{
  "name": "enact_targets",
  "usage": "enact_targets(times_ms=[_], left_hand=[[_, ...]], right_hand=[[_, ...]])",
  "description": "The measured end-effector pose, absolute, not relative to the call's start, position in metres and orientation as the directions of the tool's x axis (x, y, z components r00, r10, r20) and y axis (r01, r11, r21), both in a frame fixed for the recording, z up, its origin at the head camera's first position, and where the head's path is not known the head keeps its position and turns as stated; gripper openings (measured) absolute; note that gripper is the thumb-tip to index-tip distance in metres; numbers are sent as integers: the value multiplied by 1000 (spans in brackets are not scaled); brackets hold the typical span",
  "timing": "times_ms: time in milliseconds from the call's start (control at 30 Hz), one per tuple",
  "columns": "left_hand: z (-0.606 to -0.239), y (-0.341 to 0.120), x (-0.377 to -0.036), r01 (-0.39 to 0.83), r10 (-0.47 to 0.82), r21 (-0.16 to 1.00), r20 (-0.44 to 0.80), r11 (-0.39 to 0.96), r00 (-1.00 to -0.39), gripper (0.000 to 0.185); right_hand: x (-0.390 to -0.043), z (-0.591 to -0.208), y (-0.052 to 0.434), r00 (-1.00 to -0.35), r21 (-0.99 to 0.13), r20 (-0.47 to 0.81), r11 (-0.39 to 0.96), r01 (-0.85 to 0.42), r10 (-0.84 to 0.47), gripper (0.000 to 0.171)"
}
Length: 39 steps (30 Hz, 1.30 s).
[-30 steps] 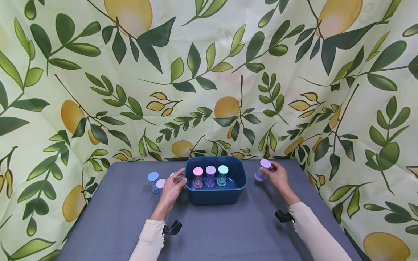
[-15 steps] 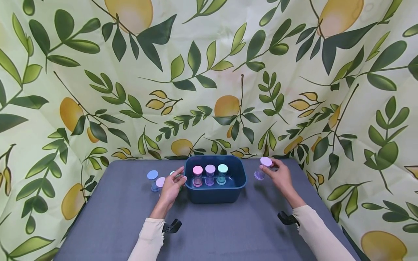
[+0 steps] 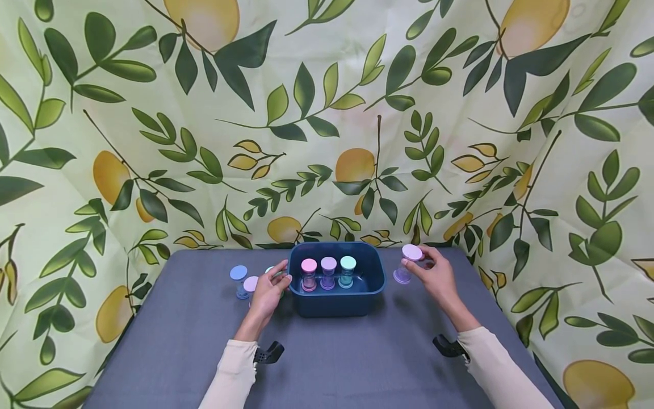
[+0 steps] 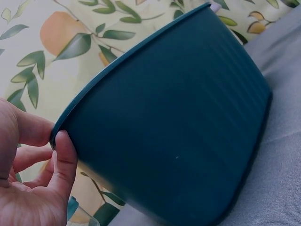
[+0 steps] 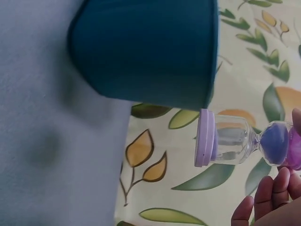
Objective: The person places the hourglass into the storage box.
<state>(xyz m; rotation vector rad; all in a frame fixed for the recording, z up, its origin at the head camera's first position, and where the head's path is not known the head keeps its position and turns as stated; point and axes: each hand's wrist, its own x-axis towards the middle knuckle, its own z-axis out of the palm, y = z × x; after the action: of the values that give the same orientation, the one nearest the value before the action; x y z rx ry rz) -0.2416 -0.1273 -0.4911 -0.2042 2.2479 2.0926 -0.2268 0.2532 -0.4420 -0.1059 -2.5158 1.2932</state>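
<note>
A grey table is carrying a dark blue plastic tub, stiff-walled and probably light. The left hand is steadying its left rim, thumb curling over the edge in the left wrist view. Three sand timers are standing upright inside, capped pink, purple and green; two more timers are standing on the table just left of that hand.

The right hand is holding a purple-capped sand timer tilted, lifted just right of the tub, fingers pinching its far end. The timer is looking light, slick and breakable at its thin clear waist, though glass or plastic is hard to tell; gripping the flat caps seems safest.
</note>
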Motion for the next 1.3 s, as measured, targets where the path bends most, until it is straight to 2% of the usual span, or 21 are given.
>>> enact_targets(times_ms=[300,567,1300], left_hand=[[-491,-127,-241,-132,-47,989,-129,63,-991,49],[-491,-128,-241,-135,-47,989,-132,62,-990,49],[-492,-128,-242,-131,-50,990,-129,52,-990,48]], right_hand=[[-219,-429,241,-935,-816,298,559,-145,192,52],[-217,-420,228,-937,-820,307,546,-172,166,53],[-224,-408,191,-957,-868,289,418,-267,-12,49]])
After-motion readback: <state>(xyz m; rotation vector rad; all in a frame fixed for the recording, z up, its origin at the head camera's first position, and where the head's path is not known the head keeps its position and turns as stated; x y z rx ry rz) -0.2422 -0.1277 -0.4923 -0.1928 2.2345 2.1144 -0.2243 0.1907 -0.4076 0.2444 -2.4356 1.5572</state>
